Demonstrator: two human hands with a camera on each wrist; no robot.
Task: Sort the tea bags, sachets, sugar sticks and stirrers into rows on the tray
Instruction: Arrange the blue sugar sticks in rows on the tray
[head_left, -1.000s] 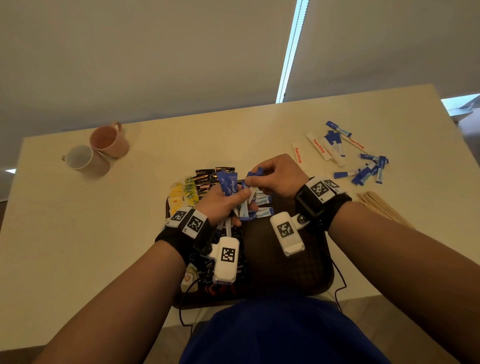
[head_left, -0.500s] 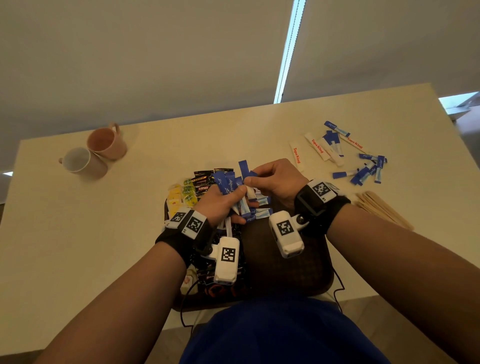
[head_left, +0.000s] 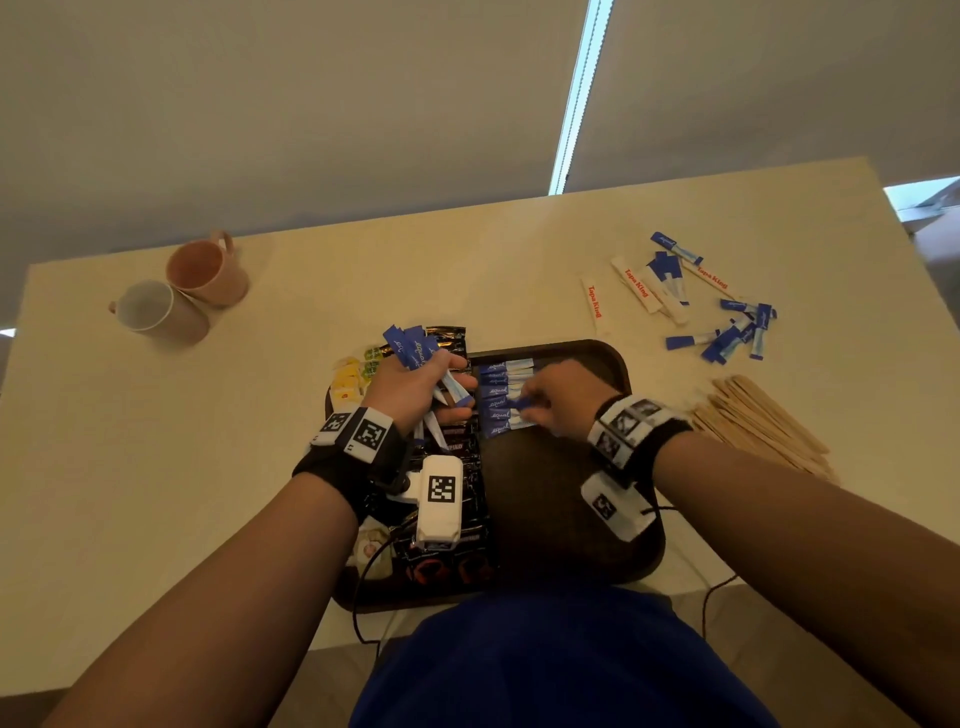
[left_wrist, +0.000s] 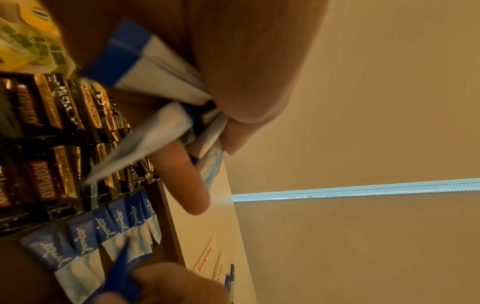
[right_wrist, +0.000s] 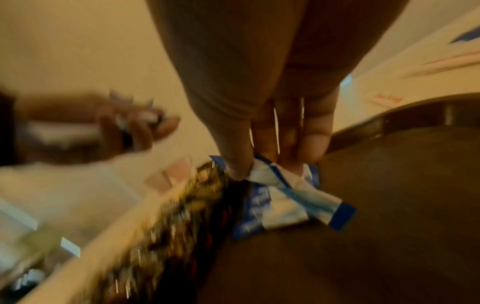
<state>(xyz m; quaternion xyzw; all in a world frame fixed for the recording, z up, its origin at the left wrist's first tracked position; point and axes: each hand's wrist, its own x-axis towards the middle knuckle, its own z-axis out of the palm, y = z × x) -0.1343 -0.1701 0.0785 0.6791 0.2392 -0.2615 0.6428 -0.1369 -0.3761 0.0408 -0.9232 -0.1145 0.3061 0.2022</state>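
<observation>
Left hand (head_left: 410, 392) is curled round a fanned bunch of blue sachets (head_left: 415, 353), held above the tray's (head_left: 597, 349) far-left part. Right hand (head_left: 558, 397) pinches one blue sachet (head_left: 511, 402) between thumb and fingertips, low over the row of blue sachets (head_left: 501, 396) lying just left of it on the tray. Black coffee sachets (head_left: 460, 447) sit under the left wrist. Loose sugar sticks (head_left: 675, 291) and wooden stirrers (head_left: 758, 421) lie on the table, beyond and right of the right hand.

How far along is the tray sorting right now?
Done: black Kopiko sachets and yellow tea bags sit on the dark tray. In hand: left hand grips blue sweetener sticks; right hand lays one. Left: scattered sticks, wooden stirrers.
</observation>
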